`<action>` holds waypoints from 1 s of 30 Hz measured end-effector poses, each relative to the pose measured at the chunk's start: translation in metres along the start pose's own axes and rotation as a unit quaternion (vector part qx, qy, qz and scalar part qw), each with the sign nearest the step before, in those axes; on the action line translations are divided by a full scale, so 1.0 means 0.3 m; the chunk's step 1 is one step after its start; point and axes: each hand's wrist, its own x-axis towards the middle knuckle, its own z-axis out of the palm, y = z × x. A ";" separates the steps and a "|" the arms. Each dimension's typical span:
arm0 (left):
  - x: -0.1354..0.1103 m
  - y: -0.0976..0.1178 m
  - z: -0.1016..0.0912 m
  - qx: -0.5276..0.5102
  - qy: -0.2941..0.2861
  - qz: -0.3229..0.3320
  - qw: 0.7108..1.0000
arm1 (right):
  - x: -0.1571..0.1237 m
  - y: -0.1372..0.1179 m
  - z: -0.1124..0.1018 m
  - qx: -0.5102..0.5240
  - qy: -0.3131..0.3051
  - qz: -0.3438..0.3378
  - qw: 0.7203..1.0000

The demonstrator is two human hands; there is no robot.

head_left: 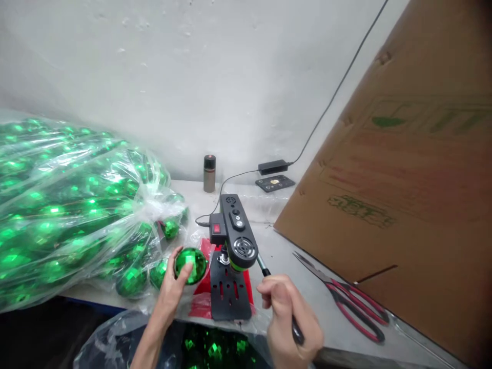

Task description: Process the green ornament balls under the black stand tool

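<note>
You're pinching the green ball in your left hand, just left of the black device; your right hand is gripping the lever, which is slanting rightward toward you.

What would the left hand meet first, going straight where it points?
Beyond the green faceted ball it holds, the left hand would probably meet the black power cable first; depth is unclear.

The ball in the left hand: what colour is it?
The ball is shiny green, with mirror-like facets; the head view shows it.
</note>
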 end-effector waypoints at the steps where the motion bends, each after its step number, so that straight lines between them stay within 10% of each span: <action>1: -0.021 -0.024 0.017 0.023 0.007 0.003 1.000 | 0.009 -0.009 0.001 0.000 -0.002 0.008 1.000; 12: -0.108 -0.178 0.179 0.187 -0.124 0.142 0.964 | 0.048 -0.040 -0.004 -0.008 -0.020 -0.002 1.000; 19: -0.125 -0.177 0.234 0.282 -0.073 0.206 0.934 | 0.035 -0.029 -0.008 -0.002 -0.020 -0.002 1.000; 30: -0.099 -0.124 0.152 0.159 -0.082 0.003 0.984 | 0.025 -0.032 -0.020 0.009 -0.037 -0.006 0.999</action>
